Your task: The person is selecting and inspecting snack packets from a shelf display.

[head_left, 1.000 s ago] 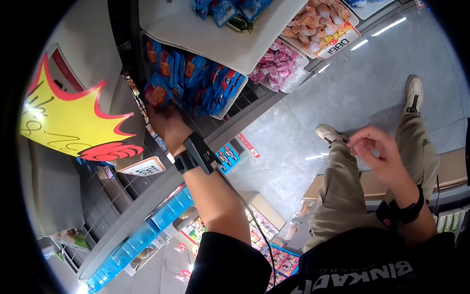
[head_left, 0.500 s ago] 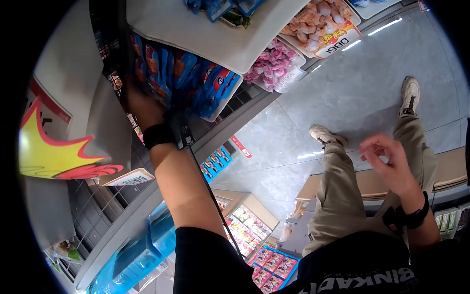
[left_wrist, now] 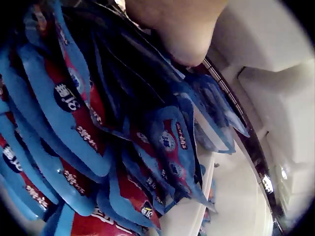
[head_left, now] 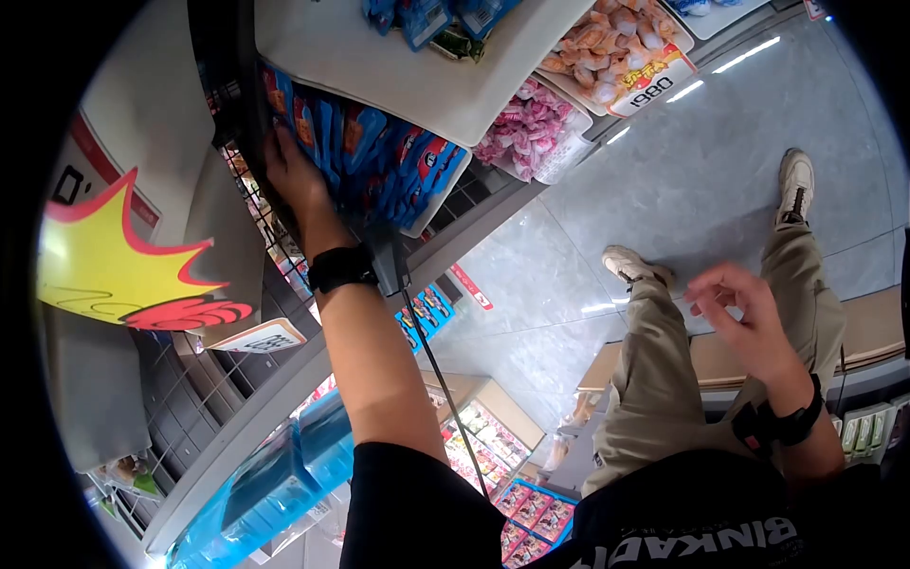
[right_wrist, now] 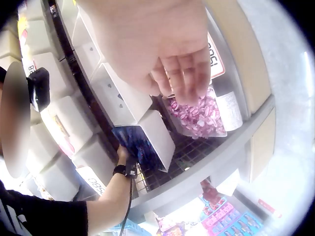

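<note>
my left grip reaches down into the white bin, along the near side of the crowded blue packets. the packets stand on edge inside it, leaning on one another at uneven angles, and my fingertips sit right against the row; whether i pinch one or only press on them i cannot tell, since the dark gap and the packets hide the ends. my right grip hangs loose in front of my trousers, fingers softly bent and holding nothing. what worries me is the tight packing: the slick wrappers could drag a neighbour along if i pull, or the leaning row could slump into whatever gap i make. pushing too hard from this side might shove the far packets over the rim towards the wire shelf. the upper bin stands close by, so lifting straight up could knock my knuckles or a packet against it. the cable trailing from my wristband might also snag on the shelf edge if i draw back fast.
</note>
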Tool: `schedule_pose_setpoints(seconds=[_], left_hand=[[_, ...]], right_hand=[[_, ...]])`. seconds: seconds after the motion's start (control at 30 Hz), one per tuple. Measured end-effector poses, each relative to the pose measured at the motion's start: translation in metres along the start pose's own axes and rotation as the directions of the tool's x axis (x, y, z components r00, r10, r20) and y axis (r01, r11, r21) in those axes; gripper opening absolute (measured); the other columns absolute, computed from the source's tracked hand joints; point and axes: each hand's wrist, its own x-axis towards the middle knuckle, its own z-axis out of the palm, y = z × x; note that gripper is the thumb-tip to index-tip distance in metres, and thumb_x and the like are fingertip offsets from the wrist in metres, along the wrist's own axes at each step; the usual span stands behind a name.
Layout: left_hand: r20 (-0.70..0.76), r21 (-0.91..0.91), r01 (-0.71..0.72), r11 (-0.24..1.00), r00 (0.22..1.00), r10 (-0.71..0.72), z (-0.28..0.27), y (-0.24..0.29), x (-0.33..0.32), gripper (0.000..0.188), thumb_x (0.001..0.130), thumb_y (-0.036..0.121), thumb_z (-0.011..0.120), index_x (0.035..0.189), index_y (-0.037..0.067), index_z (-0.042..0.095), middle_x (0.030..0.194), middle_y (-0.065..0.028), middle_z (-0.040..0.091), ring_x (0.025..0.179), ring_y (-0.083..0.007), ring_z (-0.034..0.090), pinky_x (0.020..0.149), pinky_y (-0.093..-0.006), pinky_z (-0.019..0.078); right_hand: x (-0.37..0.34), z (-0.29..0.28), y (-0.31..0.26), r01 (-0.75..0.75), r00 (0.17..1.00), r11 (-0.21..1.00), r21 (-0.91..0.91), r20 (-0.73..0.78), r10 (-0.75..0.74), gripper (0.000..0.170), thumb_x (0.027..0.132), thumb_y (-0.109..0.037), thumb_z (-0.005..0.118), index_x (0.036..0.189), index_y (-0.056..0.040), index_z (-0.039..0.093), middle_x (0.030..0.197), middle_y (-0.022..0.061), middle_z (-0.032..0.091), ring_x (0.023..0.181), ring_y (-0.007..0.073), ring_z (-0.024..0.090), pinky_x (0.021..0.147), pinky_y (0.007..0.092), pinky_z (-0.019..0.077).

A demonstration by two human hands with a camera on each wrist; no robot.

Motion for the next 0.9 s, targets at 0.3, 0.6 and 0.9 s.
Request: schedule_pose_setpoints(seconds=[0.3,0.6,0.9], left_hand=[[-0.122,0.072,-0.1,0.992,0.987,0.108,0.002,0.03,-0.009,0.043,0.09,0.027,0.037,0.114,-0.008,0.045,0.115,-0.0265,0.048,0.107,-0.0352,0.045,0.093,-0.0345,0.0321],[0.183,0.098,-0.444,0.891,0.888,0.422,0.077,0.168,-0.065,0.046,0.078,0.014,0.057,0.117,-0.006,0.043,0.118,-0.0225,0.045,0.108,-0.037,0.044,0.093,-0.0383,0.034],[0.275,-0.026,-0.155,0.988,0.949,0.156,0.156,0.16,0.025,0.05,0.075,0.026,0.06,0.112,-0.004,0.046,0.105,-0.0265,0.051,0.096,-0.0413,0.048,0.083,-0.0446,0.0384]], right_hand=[[-0.007,-0.011,-0.005,0.019,1.0,0.997,0.069,-0.012,-0.018,0.012,0.079,0.001,0.051,0.089,-0.0006,0.056,0.078,0.0047,0.059,0.075,0.0104,0.056,0.061,0.0212,0.0421],[-0.018,-0.047,-0.009,0.037,0.999,0.991,0.126,-0.041,-0.032,0.012,0.079,0.0,0.051,0.09,0.0004,0.056,0.08,0.006,0.059,0.076,0.0108,0.056,0.062,0.0215,0.0429],[-0.034,-0.1,-0.034,0.037,0.995,0.997,0.071,-0.099,-0.03,0.014,0.08,0.001,0.049,0.092,0.0014,0.055,0.083,0.0072,0.06,0.072,0.012,0.057,0.064,0.0227,0.0439]])
